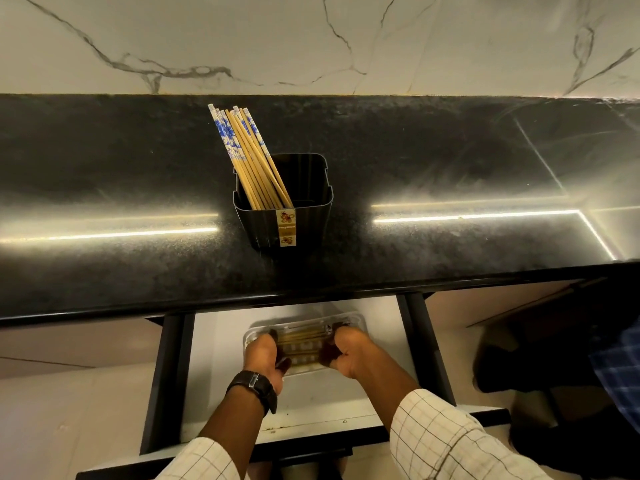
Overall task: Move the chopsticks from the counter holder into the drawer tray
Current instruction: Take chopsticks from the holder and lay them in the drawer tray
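A black square holder [304,216] stands on the dark counter [121,188], with several bamboo chopsticks [247,157] leaning to its back left, some with blue-and-white tops. Below, in the open drawer [374,327], lies a clear plastic tray [351,319] holding a few chopsticks [302,336] laid across it. My left hand [265,355] grips the tray's left end and my right hand [343,349] grips its right end. My fingers hide both ends of the tray.
The counter's front edge [311,292] overhangs the back of the drawer, close above the tray. The drawer has black side rails [169,375]. A marble wall [311,39] rises behind the counter. At right a dark object [519,368] and someone's checked sleeve [620,368] show.
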